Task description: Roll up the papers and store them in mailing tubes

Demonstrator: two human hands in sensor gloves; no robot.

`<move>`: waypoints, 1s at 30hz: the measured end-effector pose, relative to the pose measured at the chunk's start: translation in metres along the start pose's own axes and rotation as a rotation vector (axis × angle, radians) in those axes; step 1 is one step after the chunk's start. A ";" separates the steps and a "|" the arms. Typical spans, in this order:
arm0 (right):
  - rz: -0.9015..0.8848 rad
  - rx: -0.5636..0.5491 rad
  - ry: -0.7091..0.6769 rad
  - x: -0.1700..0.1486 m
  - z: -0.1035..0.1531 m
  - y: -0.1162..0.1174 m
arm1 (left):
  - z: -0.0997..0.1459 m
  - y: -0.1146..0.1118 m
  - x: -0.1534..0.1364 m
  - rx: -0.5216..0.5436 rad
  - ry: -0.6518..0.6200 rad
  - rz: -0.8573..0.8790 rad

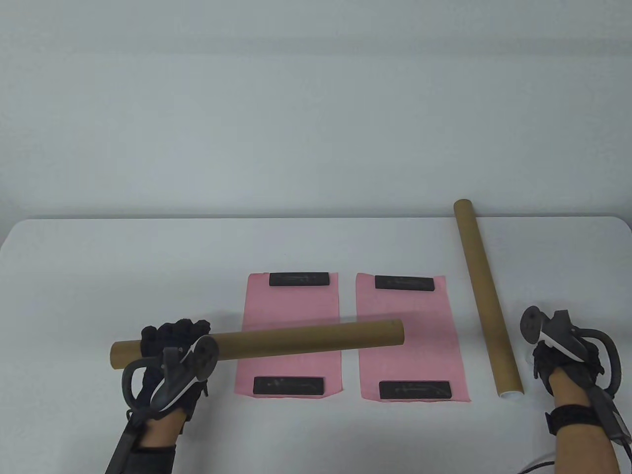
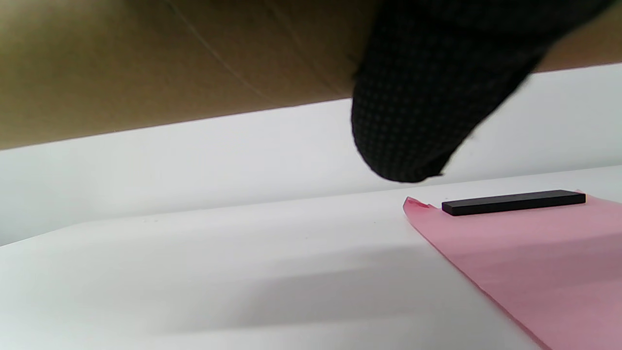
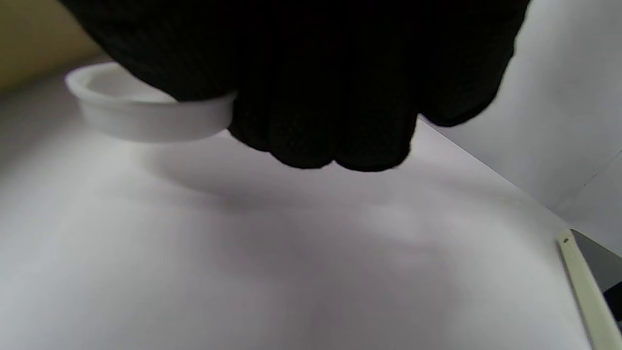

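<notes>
Table view: we find the left hand wrapped around a brown mailing tube close to its left end, holding it above the table. The tube runs rightward from that hand across the left pink paper and ends over the right pink paper. Each sheet lies flat under two black bar weights, one at its far edge and one at its near edge. A second mailing tube lies on the table just left of the right hand, its near end showing a white rim. The right hand rests low on the table, fingers curled under; we cannot tell from here what it grips.

Left wrist view: a gloved finger presses against the tube wall; below and to the right we see the paper corner with one bar weight.

Right wrist view: the curled fingers touch a white end cap standing on the table; whether they grip it is unclear.
</notes>
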State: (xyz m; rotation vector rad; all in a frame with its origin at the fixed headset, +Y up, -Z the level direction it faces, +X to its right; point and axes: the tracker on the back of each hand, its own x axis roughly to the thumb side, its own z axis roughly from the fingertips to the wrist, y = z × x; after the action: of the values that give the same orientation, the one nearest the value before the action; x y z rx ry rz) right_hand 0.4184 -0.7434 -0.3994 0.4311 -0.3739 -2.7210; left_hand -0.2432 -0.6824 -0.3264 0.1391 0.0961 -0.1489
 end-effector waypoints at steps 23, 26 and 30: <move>-0.011 -0.341 -0.117 0.018 0.046 -0.065 | -0.004 -0.007 -0.003 -0.094 0.018 0.001; -0.118 -0.500 -0.196 0.036 0.083 -0.101 | -0.004 -0.007 -0.003 -0.101 0.025 -0.005; -0.324 -0.624 -0.351 0.071 0.140 -0.129 | -0.004 -0.007 -0.004 -0.107 0.040 -0.001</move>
State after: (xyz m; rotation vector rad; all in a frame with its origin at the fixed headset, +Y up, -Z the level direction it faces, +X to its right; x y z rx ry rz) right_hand 0.2681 -0.6273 -0.3284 -0.1768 0.5024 -3.0195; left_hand -0.2489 -0.6882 -0.3308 0.0354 0.1440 -0.1412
